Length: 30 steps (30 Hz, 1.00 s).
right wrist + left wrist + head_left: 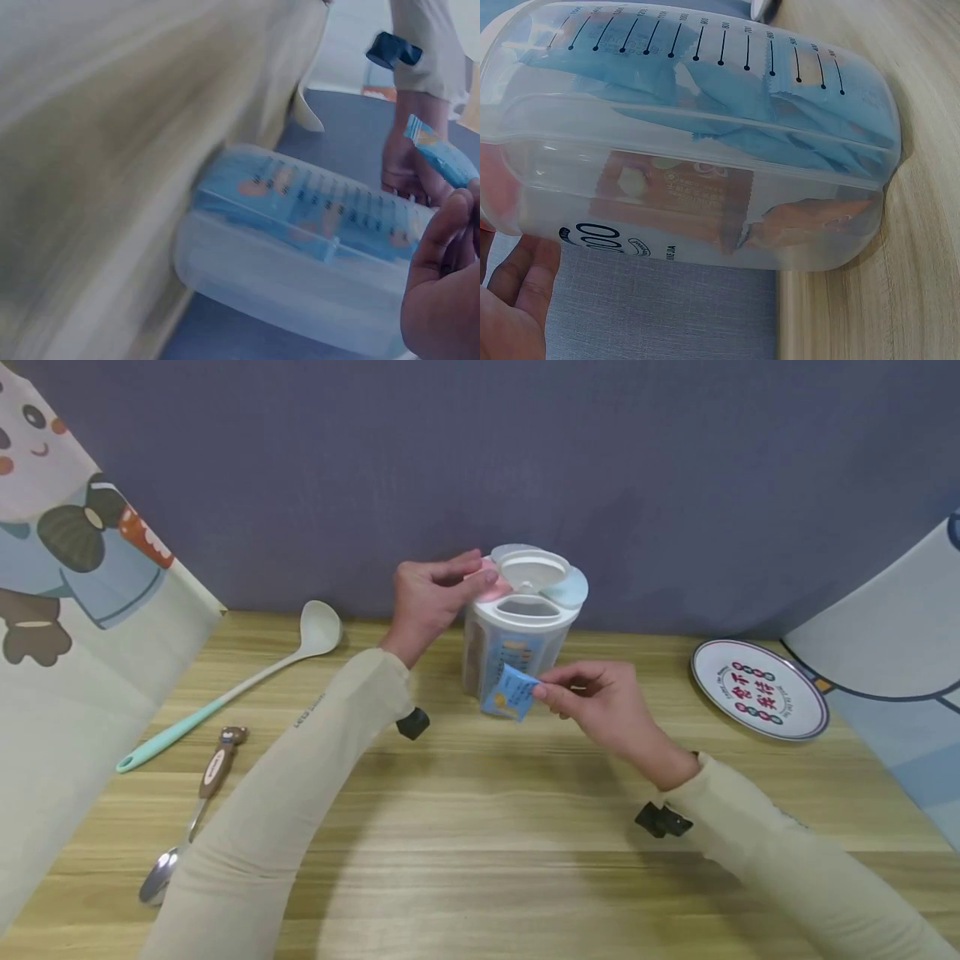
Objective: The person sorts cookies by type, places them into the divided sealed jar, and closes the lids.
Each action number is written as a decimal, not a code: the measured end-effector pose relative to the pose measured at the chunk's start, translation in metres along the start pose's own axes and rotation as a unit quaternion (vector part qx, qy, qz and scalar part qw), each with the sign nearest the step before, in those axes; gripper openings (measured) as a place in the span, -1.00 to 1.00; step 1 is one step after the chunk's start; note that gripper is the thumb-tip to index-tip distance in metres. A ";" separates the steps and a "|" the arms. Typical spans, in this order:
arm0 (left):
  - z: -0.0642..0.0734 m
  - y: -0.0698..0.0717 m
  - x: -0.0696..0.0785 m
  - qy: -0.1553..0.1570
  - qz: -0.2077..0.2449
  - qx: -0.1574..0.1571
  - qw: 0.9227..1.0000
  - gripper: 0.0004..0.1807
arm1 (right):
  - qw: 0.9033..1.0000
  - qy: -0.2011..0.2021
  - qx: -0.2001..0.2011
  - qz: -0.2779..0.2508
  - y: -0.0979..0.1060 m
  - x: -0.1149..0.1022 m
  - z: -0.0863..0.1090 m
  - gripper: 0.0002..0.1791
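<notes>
A clear plastic storage container [477, 643] stands upright near the wall, its white lid [536, 616] carrying pink, pale blue and grey flaps. Thumb and fingers of my left hand [429, 603] grip the lid's left edge at the pink flap [492, 587]. My right hand [606, 703] pinches a small blue snack packet [510, 692] by one corner, in front of the container's lower part. Through the wall in the left wrist view show blue packets [727, 94] in one compartment and orange-brown packets [675, 191] in another.
To the left lie a white ladle [320, 627] with a mint handle and a metal spoon [197, 814] with a brown bear handle, partly behind my left sleeve. A white plate [716, 664] with red characters sits at the right. A grey-blue wall [337, 485] stands behind.
</notes>
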State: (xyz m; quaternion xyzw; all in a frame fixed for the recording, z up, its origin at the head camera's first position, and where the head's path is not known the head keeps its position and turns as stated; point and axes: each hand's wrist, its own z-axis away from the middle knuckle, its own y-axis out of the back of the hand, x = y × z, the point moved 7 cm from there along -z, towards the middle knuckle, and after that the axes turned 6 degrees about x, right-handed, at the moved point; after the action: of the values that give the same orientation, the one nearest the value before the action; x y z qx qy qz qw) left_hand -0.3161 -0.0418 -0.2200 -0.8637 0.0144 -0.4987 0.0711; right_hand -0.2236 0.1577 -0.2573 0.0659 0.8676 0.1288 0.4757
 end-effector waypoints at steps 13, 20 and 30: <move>0.000 -0.001 -0.002 0.011 0.005 0.001 1.000 -0.71 | 0.995 0.065 0.070 -0.010 0.020 -0.022 -0.028 -0.93; 0.001 -0.001 0.000 0.016 -0.005 0.001 1.000 -0.70 | 0.987 0.092 0.116 -0.053 0.033 -0.042 -0.044 -0.90; 0.000 -0.001 -0.003 0.019 -0.002 -0.001 1.000 -0.69 | 0.973 0.116 0.162 -0.114 0.038 -0.046 -0.054 -0.87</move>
State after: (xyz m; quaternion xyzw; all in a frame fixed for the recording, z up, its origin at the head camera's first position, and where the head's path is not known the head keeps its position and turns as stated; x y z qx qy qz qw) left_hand -0.3174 -0.0404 -0.2221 -0.8543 0.0142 -0.5150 0.0686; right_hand -0.2452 0.1746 -0.1815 0.0272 0.9281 -0.0618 0.3661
